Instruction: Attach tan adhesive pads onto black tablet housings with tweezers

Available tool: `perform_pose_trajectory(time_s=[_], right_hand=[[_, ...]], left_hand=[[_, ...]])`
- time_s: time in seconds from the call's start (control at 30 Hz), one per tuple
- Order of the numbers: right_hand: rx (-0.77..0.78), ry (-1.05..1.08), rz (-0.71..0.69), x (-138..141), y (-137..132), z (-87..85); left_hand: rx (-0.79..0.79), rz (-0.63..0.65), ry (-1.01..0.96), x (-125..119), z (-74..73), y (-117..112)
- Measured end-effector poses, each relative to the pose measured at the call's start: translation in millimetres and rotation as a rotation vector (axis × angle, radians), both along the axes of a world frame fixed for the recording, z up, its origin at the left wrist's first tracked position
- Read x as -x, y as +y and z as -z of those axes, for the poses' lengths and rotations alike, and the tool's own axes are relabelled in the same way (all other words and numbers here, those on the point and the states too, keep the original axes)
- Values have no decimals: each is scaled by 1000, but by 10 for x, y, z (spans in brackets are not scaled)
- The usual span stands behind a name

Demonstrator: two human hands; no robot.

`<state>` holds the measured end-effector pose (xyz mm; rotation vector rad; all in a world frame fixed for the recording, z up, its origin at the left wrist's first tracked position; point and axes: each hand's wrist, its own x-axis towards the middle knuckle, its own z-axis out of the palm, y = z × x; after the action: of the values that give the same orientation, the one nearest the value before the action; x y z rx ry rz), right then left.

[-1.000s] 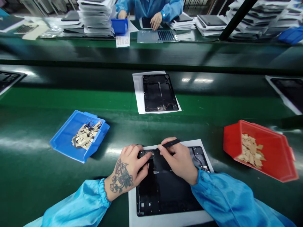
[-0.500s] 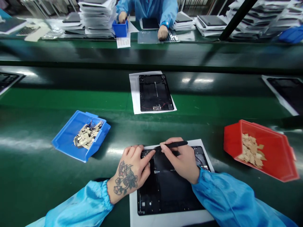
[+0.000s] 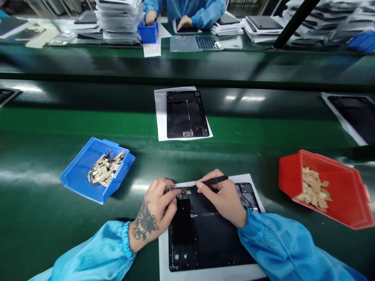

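Note:
A black tablet back housing [image 3: 205, 238] lies on a white sheet [image 3: 211, 271] right in front of me, its top edge under my hands. My left hand [image 3: 155, 207] rests its fingertips on a small dark component [image 3: 182, 192] at the housing's upper left. My right hand [image 3: 222, 199] pinches slim black tweezers [image 3: 213, 180], their tip close to that component. The hands partly hide the housing's upper edge. Blue sleeves cover both forearms.
A blue tray [image 3: 98, 169] of beige and metallic pieces sits left, and a tilted red bin [image 3: 325, 191] of tan pieces sits right, on the green belt [image 3: 88, 125]. Another housing [image 3: 186, 115] lies ahead. Across the belt, a co-worker's hands [image 3: 184, 23] work among tall stacks.
My left hand has shifted slightly left along the housing's top edge. The housing ahead on the belt has moved left in view, and the co-worker's hand has moved.

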<state>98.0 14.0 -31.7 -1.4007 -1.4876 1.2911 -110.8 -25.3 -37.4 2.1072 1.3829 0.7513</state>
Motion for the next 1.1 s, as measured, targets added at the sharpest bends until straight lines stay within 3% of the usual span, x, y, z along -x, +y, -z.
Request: perform_pose_trajectory(time_s=[0.2,0.6,0.83,0.97,1.1], right_hand=[[13,9,0,-9,19,14],[16,44,55,-5,29,35],[29,75,70,-7,41,44],[24,76,68,-4,42,40],[22,78,76,1,55,33]], left_hand=[[-36,74,136,24,61,-14],[32,154,73,-11,-42,32],[99,-78,-238,63,-19,67],[81,-86,-192,56,28,95],[23,-51,-26,8,67,97]])
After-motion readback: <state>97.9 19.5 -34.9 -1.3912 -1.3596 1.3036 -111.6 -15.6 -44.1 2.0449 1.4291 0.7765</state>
